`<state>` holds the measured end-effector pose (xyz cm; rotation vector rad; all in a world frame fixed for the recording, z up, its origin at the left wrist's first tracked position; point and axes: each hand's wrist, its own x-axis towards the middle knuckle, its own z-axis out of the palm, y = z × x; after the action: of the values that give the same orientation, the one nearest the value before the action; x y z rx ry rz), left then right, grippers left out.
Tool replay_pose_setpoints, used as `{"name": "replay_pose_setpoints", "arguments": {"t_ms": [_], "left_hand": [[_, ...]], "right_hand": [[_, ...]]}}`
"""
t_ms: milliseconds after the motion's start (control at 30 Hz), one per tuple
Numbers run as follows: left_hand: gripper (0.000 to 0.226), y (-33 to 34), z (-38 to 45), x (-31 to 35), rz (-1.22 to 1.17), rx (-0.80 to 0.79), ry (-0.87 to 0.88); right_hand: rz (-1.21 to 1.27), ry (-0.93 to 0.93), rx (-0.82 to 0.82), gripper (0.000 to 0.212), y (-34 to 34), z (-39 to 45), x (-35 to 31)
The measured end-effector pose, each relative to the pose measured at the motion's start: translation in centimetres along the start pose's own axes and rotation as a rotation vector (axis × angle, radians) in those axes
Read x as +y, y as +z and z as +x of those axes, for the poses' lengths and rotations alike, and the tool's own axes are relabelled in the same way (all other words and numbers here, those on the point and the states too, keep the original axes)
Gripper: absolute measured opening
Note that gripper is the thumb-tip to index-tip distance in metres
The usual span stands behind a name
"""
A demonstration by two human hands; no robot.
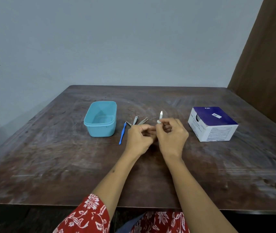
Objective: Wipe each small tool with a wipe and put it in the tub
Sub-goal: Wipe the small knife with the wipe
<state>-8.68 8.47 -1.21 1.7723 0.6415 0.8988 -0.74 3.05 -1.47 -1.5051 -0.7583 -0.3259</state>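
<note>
On the dark wooden table [49, 165], toward its far edge, we have the light blue plastic tub [90, 121] standing empty beside the waiting metal tools [138, 121]. Our right hand [171, 137] pinches a small white wipe [160, 116] for cleaning; our left hand [139, 138] curls, its hold unclear.

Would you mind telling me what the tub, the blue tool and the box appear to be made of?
The tub looks like plastic: uniform light blue, smooth, slightly glossy, with a moulded rim. The blue tool has what seems a plastic handle, evenly coloured; its tip looks metallic, though it is too small to be sure. The box appears to be printed cardboard, matte, with folded edges and a cut opening.
</note>
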Motion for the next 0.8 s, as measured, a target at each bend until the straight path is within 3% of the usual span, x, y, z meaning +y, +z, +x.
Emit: {"name": "replay_pose_setpoints", "arguments": {"t_ms": [333, 467, 633, 800], "left_hand": [[0.031, 0.19, 0.02, 0.27, -0.182, -0.050, -0.041], [0.032, 0.02, 0.22, 0.19, -0.222, 0.024, -0.090], [0.026, -0.04, 0.20, 0.26, -0.184, 0.029, -0.088], [0.039, 0.05, 0.23, 0.02, -0.113, 0.048, -0.039]], "right_hand": [[0.056, 0.027, 0.041, 0.019, -0.11, 0.11, 0.07], [0.021, -0.015, -0.005, 0.015, -0.13, -0.17, -0.29], [0.055, -0.020, 0.009, 0.018, -0.06, -0.10, -0.18], [0.030, -0.039, 0.003, 0.017, -0.06, -0.16, -0.22]]}}
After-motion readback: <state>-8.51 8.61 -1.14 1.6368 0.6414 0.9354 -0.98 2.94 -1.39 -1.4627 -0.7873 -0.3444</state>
